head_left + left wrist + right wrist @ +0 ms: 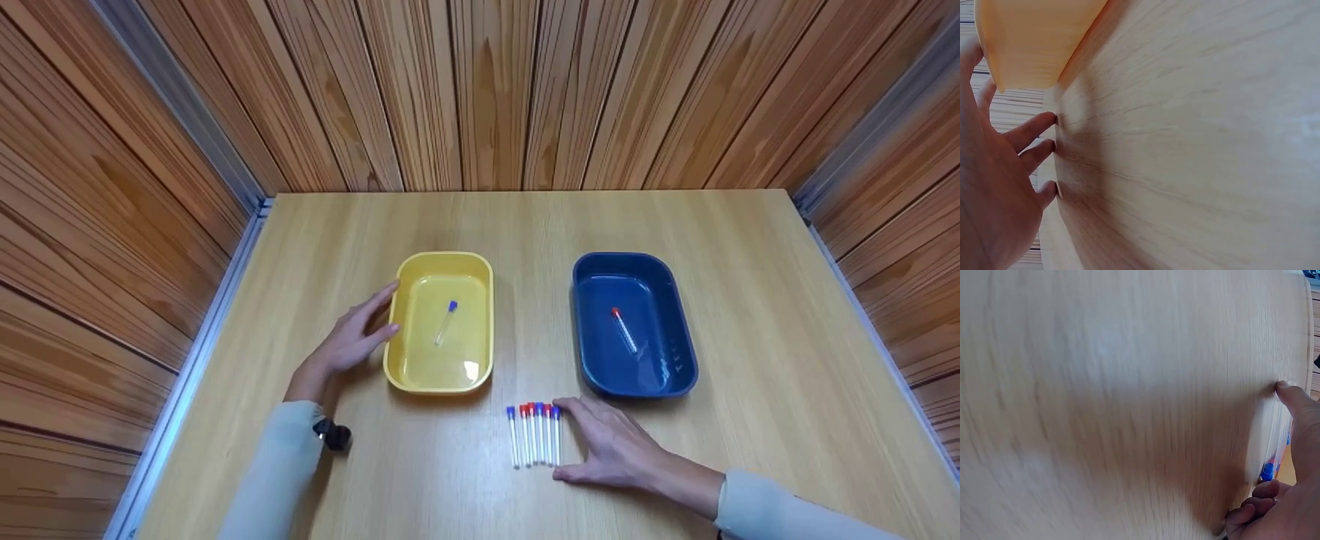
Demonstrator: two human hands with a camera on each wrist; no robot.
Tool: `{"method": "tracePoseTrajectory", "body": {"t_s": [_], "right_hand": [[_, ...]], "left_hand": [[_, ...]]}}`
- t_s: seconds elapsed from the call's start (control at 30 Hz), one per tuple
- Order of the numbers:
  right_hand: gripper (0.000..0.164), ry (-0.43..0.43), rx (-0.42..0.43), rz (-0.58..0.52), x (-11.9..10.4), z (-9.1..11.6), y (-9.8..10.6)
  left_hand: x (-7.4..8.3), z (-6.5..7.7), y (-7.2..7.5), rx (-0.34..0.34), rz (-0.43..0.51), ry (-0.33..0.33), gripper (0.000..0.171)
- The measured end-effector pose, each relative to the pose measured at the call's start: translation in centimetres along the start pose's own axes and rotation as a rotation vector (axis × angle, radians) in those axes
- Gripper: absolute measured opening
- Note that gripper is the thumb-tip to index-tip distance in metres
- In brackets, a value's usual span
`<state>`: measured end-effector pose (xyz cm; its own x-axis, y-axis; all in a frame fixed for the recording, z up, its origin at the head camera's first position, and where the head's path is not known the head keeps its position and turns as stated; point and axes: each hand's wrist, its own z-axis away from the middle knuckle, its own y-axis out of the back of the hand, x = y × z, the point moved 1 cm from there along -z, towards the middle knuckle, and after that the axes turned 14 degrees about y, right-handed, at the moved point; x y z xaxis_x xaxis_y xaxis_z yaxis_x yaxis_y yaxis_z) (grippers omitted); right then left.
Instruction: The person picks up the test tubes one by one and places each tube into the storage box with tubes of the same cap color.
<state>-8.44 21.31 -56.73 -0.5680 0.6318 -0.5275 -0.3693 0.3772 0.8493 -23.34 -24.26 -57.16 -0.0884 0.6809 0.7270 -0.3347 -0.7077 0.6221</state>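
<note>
My left hand point(352, 334) rests against the left side of a yellow tray point(439, 377), thumb and index finger at its rim. In the left wrist view the other fingertips touch the table. Inside that tray lies a clear tube with a blue cap point(452, 307). Beside a row of several thin clear tubes point(534, 439) with red and blue caps is my right hand point(611, 446). Its thumb and index finger are spread along the row's right end, near the last tube's two ends. A blue cap point(1267, 471) shows past the fingers in the right wrist view.
A dark blue tray point(637, 375) stands to the right, holding one red-capped tube point(616, 312). Both trays sit on a light wooden table point(337, 232). Wood-panelled walls point(487, 97) rise behind and at both sides, with metal rails along the table's side edges.
</note>
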Motion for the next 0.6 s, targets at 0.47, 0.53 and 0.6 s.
{"method": "tracePoseTrajectory", "body": {"t_s": [0.47, 0.53, 0.6], "right_hand": [[0.103, 0.03, 0.044, 0.054, -0.01, 0.22, -0.42], [0.103, 0.03, 0.049, 0.059, -0.06, 0.23, -0.38], [0.103, 0.027, 0.049, 0.057, -0.11, 0.2, -0.32]], "left_hand": [[-0.04, -0.07, -0.09, 0.019, -0.007, -0.03, 0.079], [-0.06, -0.09, -0.1, 0.015, -0.001, -0.024, 0.079], [-0.05, -0.06, -0.08, 0.005, 0.007, -0.005, 0.079]]}}
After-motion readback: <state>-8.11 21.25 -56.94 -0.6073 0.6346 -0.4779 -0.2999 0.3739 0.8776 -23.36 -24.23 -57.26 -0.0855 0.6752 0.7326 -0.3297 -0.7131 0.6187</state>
